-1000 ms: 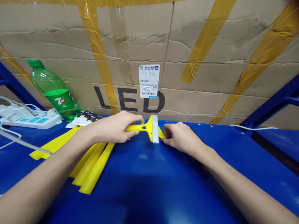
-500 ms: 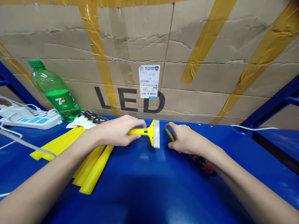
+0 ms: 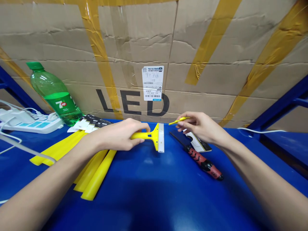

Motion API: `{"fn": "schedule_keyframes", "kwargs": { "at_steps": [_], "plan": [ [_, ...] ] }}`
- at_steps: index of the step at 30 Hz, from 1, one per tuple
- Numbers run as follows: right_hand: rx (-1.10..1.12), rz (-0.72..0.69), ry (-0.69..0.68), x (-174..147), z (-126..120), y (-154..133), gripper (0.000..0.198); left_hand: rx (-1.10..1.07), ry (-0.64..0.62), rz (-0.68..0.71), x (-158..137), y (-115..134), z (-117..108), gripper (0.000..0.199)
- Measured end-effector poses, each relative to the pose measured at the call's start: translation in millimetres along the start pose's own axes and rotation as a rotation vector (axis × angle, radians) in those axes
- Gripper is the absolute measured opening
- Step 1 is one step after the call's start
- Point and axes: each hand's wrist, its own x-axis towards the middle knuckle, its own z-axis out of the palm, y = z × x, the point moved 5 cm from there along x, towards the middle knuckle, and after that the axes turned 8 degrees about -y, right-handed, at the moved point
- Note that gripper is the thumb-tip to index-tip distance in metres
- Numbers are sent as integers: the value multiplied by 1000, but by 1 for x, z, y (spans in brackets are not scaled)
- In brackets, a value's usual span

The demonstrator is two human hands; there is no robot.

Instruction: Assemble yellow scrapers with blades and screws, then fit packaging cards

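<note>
My left hand [image 3: 120, 133] is closed around the handle of a yellow scraper [image 3: 155, 137], held flat just over the blue surface. Its wide silver-grey head points right. My right hand [image 3: 197, 125] pinches a small, thin yellow piece [image 3: 179, 120] between thumb and fingers, its tip pointing left toward the scraper head but apart from it. Below that hand lies a screwdriver [image 3: 205, 163] with a red and black handle and dark shaft. A black and white printed card [image 3: 198, 143] lies beside the screwdriver, partly hidden by my right hand.
Several yellow scraper handles [image 3: 95, 181] lie by my left forearm, with printed cards [image 3: 89, 123] at their far end. A green soda bottle [image 3: 57, 96] and a white power strip [image 3: 40, 125] with cables stand at left. A taped cardboard box [image 3: 134, 45] walls off the back.
My right hand has lifted and shifted slightly right and away with the thin yellow piece, uncovering the screwdriver and card. My left hand and the scraper have hardly moved.
</note>
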Motion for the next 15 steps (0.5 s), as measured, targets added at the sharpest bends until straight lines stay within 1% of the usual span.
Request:
{"fn": "schedule_keyframes", "kwargs": {
  "at_steps": [2,4,6,8,10,12,15],
  "plan": [
    [29,0,-38,0,-2,4,15,-1,-6,-1,0,0,0,35],
    [108,0,-86,-1,-5,8,22,-5,-7,3,0,1,0,35],
    [194,-29,-116,-3,-10,9,29,-6,-4,9,0,2,-1,34],
    [242,-69,-94,-6,-16,7,35,-6,-6,15,1,3,-1,34],
    [267,-96,-40,-8,-23,5,38,-4,-12,16,2,4,0,34],
    [296,-111,-10,-10,-27,4,38,-2,-19,19,3,4,1,35],
    [326,-145,-11,-11,-28,2,34,-1,-26,14,4,4,3,35]
  ]
}}
